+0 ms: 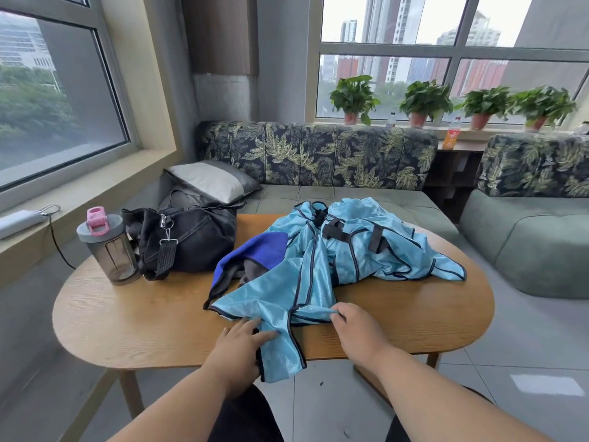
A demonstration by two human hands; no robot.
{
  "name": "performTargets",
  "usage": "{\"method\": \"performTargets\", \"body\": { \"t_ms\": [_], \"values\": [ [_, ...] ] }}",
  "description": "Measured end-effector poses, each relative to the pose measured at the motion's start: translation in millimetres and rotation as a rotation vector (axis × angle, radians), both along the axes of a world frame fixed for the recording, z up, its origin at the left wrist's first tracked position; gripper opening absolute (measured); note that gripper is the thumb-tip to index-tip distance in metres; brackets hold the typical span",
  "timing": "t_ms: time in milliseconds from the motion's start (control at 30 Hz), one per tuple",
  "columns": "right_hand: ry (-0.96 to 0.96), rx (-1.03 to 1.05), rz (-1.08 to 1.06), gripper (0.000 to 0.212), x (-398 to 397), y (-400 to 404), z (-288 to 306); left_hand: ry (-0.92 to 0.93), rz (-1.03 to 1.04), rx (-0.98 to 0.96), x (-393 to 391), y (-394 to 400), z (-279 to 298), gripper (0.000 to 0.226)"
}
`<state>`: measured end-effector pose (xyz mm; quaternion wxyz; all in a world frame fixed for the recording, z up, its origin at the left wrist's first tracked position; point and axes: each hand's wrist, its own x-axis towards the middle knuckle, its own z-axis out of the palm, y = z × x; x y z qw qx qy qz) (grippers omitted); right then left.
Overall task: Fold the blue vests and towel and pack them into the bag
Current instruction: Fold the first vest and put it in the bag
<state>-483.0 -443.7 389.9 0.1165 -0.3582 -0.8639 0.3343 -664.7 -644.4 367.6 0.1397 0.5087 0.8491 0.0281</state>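
Observation:
Light blue mesh vests (338,250) with dark trim lie crumpled in a heap across the middle of the wooden table (127,314). One vest's corner hangs over the near edge. A dark blue towel (255,253) with a grey underside lies partly under the heap's left side. The black bag (188,237) stands at the back left of the table. My left hand (242,342) holds the hanging vest part at the near edge, thumb under the cloth. My right hand (353,327) pinches a fold of the same vest just to the right.
A grey bottle (108,247) with a pink lid stands left of the bag. Behind the table runs a leaf-patterned sofa (318,154) with a grey cushion (210,180). A second sofa (526,237) sits to the right. Potted plants (424,100) line the windowsill.

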Motion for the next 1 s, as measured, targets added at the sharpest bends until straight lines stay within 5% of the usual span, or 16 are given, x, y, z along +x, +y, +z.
{"method": "performTargets", "body": {
  "t_ms": [133, 267, 533, 1000],
  "values": [
    [0.064, -0.018, -0.011, 0.03, 4, -2, 15, -0.168, 0.07, 0.127, -4, -4, 1, 0.05],
    [0.198, -0.039, -0.026, 0.024, 4, -8, 46, -0.376, 0.191, 0.537, -7, -4, 13, 0.014],
    [0.381, -0.047, -0.005, 0.021, 5, -19, 98, -0.788, 0.427, 0.939, 11, 5, 100, 0.023],
    [0.565, -0.093, 0.006, 0.018, 8, -43, 134, -0.995, 0.416, 1.031, 30, 1, 133, 0.027]
  ]
}}
